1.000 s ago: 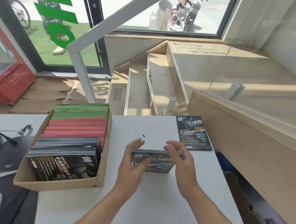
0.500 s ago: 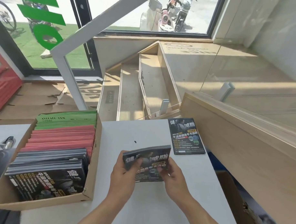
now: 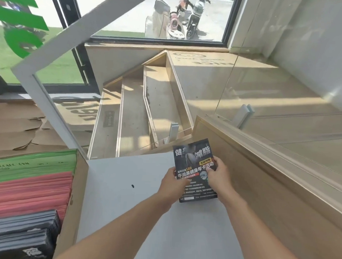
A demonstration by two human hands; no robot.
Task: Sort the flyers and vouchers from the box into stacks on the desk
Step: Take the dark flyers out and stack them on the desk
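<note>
A: Both hands have a grip on the same bundle of dark flyers [image 3: 193, 173]. The left hand [image 3: 173, 182] pinches its left edge with the thumb on the printed face, and the right hand [image 3: 218, 174] curls round the right edge.

B: Where is the bundle?

A: Right of centre in the frame, at the right side of the grey counter [image 3: 124, 215], close to the wooden ledge [image 3: 261, 171]. Its near edge looks to be down on or just above the counter; I cannot tell whether a flyer already lies beneath it.

B: And the rest of the material?

A: In the cardboard box [image 3: 75, 193] at lower left: green sheets [image 3: 33, 164] at the back, red vouchers [image 3: 30, 192] in the middle, more dark flyers [image 3: 21, 238] in front.

B: So how should this step be done well?

A: I judge it to be setting down the dark stack. Lower it flat, keep both edges squared between the hands, and let go only once the bottom sheet sits fully on the counter. Glossy paper probably slides, so a tilted release could fan the pile. Leave room toward the box for the red and green stacks.
</note>
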